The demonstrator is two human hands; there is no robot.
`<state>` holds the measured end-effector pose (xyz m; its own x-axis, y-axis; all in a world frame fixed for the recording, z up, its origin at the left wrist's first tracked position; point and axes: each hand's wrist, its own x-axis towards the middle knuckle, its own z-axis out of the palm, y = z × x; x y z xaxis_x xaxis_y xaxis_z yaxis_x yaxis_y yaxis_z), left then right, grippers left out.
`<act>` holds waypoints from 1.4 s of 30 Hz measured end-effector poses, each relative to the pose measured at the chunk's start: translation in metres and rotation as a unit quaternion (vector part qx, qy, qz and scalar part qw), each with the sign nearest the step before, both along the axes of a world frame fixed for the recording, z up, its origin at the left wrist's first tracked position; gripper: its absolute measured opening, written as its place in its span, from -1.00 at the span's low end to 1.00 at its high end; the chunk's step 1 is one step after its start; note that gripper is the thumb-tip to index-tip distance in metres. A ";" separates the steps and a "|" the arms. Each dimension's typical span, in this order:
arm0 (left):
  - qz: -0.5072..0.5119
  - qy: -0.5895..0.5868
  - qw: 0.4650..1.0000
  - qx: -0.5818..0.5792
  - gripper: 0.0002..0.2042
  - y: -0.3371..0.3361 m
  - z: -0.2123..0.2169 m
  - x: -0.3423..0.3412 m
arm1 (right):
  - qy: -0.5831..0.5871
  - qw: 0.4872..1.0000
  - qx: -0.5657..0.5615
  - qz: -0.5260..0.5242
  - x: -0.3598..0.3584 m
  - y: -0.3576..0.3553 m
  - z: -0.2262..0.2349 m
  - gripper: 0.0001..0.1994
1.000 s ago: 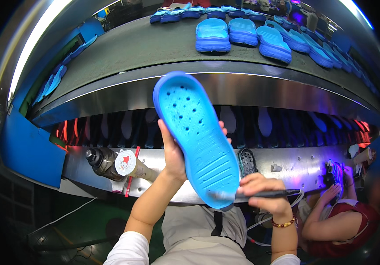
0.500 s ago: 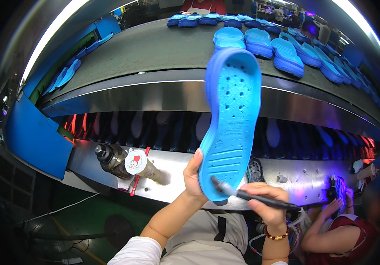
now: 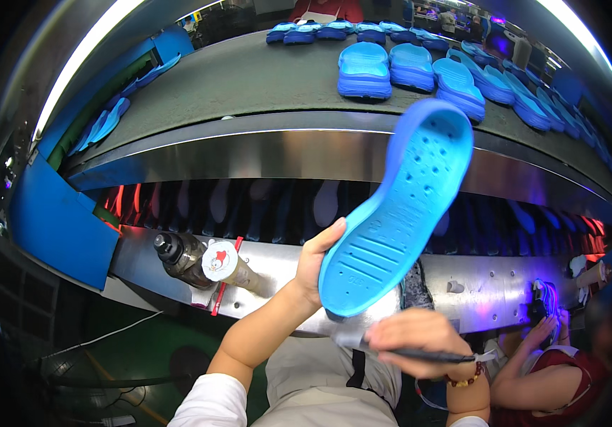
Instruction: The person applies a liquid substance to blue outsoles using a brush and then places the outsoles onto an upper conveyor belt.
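My left hand [image 3: 313, 267] grips the heel side of a bright blue shoe sole [image 3: 384, 249]. The sole is held up tilted, its toe end pointing up and to the right; its inner face, with small holes and ridges, shows. My right hand [image 3: 416, 338] is closed around the dark handle of a brush [image 3: 430, 354]. The brush's head is smeared by motion and lies just below the sole's heel; whether it touches the edge, I cannot tell. Behind the sole, a dark shoe-shaped piece [image 3: 415, 292], partly hidden, lies on the metal ledge [image 3: 477, 285].
Across the ledge stands a conveyor belt [image 3: 249, 85] carrying several blue soles [image 3: 364, 67]. Below it, a slot holds rows of soles lit red at both ends. A dark bottle [image 3: 181, 256] and a lidded cup [image 3: 231, 265] stand left. A co-worker [image 3: 548, 377] sits at right.
The sole has tipped to the right and its toe end has come lower. My right hand has moved down with the brush, from the sole's heel face to below its heel edge.
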<state>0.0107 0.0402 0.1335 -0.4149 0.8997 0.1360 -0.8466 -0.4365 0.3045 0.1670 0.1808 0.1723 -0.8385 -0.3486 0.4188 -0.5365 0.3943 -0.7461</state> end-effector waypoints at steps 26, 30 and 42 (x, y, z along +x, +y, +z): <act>-0.189 0.236 0.894 -0.332 -0.38 -0.031 0.006 0.000 | -0.174 0.979 0.097 -0.038 0.015 0.070 0.019 -0.77; -0.139 0.038 0.969 -0.201 -0.41 -0.015 -0.027 0.013 | -0.241 0.949 -0.163 -0.121 0.007 0.050 -0.018 -0.77; -0.015 0.013 0.968 -0.250 -0.37 -0.063 -0.057 0.032 | 0.289 0.901 0.133 -0.296 0.024 0.080 -0.134 -0.79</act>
